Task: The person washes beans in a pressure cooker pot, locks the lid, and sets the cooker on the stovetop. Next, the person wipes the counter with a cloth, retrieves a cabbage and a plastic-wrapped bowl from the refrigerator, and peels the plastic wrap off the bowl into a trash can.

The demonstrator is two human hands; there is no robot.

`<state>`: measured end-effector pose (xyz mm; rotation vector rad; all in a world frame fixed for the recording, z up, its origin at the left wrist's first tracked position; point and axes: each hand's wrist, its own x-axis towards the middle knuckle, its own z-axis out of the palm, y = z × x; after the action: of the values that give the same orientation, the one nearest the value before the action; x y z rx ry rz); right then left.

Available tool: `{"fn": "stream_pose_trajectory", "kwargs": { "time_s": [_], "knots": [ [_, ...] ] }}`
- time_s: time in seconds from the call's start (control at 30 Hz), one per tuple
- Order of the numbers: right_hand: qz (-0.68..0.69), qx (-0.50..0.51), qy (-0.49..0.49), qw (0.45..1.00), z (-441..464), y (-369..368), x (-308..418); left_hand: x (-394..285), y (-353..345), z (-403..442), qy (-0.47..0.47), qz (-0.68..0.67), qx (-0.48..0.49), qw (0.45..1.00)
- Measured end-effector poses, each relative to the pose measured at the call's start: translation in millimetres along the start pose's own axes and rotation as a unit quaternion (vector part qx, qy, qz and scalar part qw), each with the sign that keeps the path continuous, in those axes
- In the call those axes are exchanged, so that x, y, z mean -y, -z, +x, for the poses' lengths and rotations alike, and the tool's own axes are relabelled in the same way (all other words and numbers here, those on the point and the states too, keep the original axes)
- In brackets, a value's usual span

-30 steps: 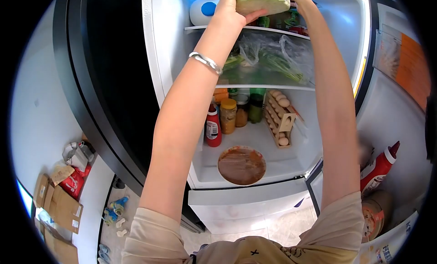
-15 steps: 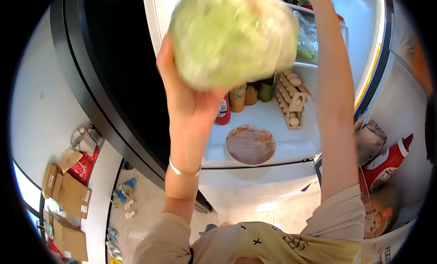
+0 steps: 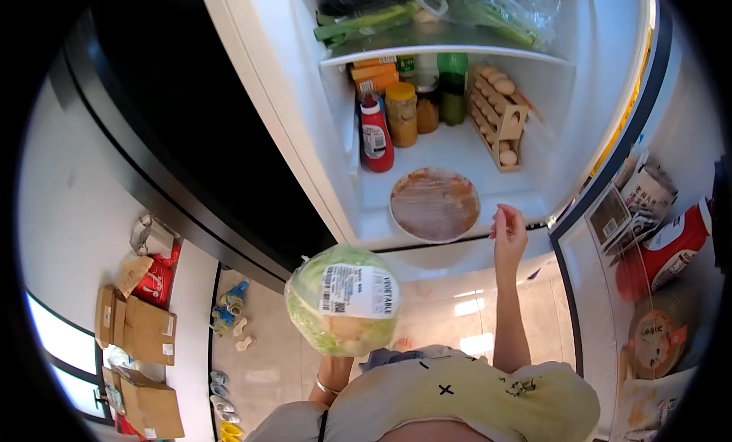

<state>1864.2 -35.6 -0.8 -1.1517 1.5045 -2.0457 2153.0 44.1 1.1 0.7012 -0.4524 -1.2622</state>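
A pale green head of lettuce (image 3: 343,331) in clear plastic wrap, with a white label reading "VEGETABLE", rests on my left hand (image 3: 335,366) low in front of my body. The lettuce hides most of that hand's fingers. My right hand (image 3: 509,232) holds nothing; its fingers are loosely bent and a little apart. It hovers by the front edge of the fridge, just right of a round plate covered with plastic film (image 3: 435,206). The plate lies at the front of the fridge floor (image 3: 381,194).
Behind the plate stand a red squeeze bottle (image 3: 375,137), a yellow-lidded jar (image 3: 402,114), a green bottle (image 3: 453,91) and an egg rack (image 3: 496,122). Bagged greens (image 3: 496,15) lie on the shelf above. The open door's racks hold a red bottle (image 3: 663,251). Cardboard boxes (image 3: 145,331) are at left.
The lettuce has come down from high in front of the fridge to near my body, in my left hand. My right hand has dropped from the upper shelf to beside the plate.
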Motion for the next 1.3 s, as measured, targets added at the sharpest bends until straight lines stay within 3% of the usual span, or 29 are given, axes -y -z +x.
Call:
{"fn": "stream_pose_trajectory", "kwargs": {
  "time_s": [0.13,0.27,0.4,0.53,0.63,0.73,0.83,1.03,1.3],
  "knots": [
    [0.028,0.078,-0.131,0.988,-22.5,33.9,-23.8,2.6,29.5,-3.9,0.029,0.019,-0.023,0.999],
    [0.007,0.109,-0.14,0.984,-25.7,31.1,-13.8,4.0,39.6,-1.3,0.046,0.025,-0.024,0.998],
    [0.072,0.13,-0.219,0.964,-27.6,18.3,-1.5,0.2,48.8,-4.7,0.056,0.033,-0.034,0.997],
    [0.07,0.137,-0.149,0.977,-18.0,2.9,6.4,-0.6,66.2,-20.1,0.08,0.037,-0.05,0.995],
    [-0.033,0.136,-0.117,0.983,-10.2,-5.8,10.1,-0.3,78.5,-27.9,0.096,0.036,-0.062,0.993],
    [-0.073,0.181,-0.206,0.959,-18.6,1.2,-8.3,0.4,82.3,-26.4,0.105,0.035,-0.061,0.992],
    [0.135,0.239,-0.358,0.892,-24.8,-10.5,-10.6,2.8,80.6,-12.0,0.115,0.039,-0.05,0.991],
    [0.251,0.214,-0.366,0.87,-23.6,-27.7,-19.1,8.4,69.3,14.0,0.132,0.036,-0.015,0.99],
    [0.247,0.152,-0.333,0.897,-35.9,-33.2,-11.3,-9.0,95.4,13.3,0.164,0.055,-0.017,0.985]
  ]
}}
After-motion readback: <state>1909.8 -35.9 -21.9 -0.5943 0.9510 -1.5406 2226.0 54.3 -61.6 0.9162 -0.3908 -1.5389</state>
